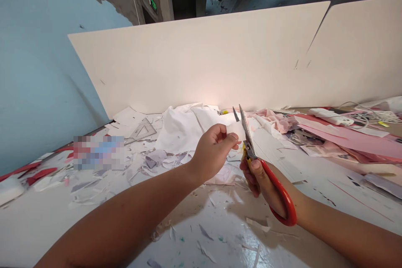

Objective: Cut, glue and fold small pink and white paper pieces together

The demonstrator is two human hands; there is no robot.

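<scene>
"What does the left grip [213, 150] have?"

"A narrow pinch, thumb pressed over curled fingers, on a small white offcut [235, 130], probably paper, held up against the blades."

"And the right grip [256, 180]?"

"Closed firmly around the red-handled scissors [284, 203]. Their blades [243, 127] stand slightly parted, tips up, at the offcut's edge."

"Is the offcut cut through?"

"Can't tell from this view. It shows as one piece, with no loose strip."

"What's been cut so far?"

"Plenty, by the look of it. Paper scraps [204, 231] litter the bench [188, 217], near a clear set square [143, 130] and crumpled white cloth [180, 130]. To the right lie pink sheets [345, 138], with no cuts that can be made out."
</scene>
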